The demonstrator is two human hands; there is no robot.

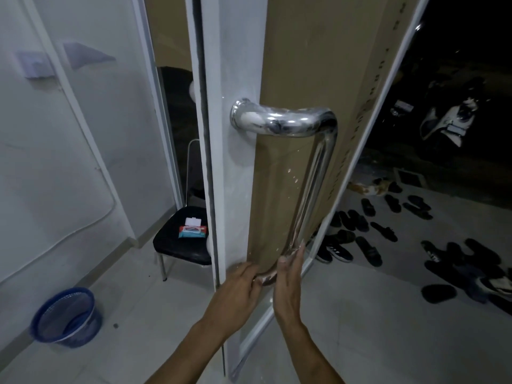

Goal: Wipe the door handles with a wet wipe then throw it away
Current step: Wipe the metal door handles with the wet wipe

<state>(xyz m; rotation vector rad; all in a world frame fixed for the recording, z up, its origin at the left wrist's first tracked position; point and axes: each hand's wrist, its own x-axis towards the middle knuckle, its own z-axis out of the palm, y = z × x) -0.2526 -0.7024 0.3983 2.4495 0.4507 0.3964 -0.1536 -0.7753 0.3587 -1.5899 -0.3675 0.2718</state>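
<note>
Both my hands are down at the lower bend of the chrome pull handle (313,173) — its long bar runs up and away from my fingers. My left hand (238,286) curls round the bend; my right hand (288,281) lies flat, fingers straight, against it. I can't see the wet wipe; the wipes pack (193,231) sits on the chair (180,245), well left.

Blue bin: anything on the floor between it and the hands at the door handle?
Nothing visible. The blue bin stands on bare tile to the lower left of the door handle, where the left hand and right hand are. The black chair with the wipes pack sits further back, off that line.
</note>
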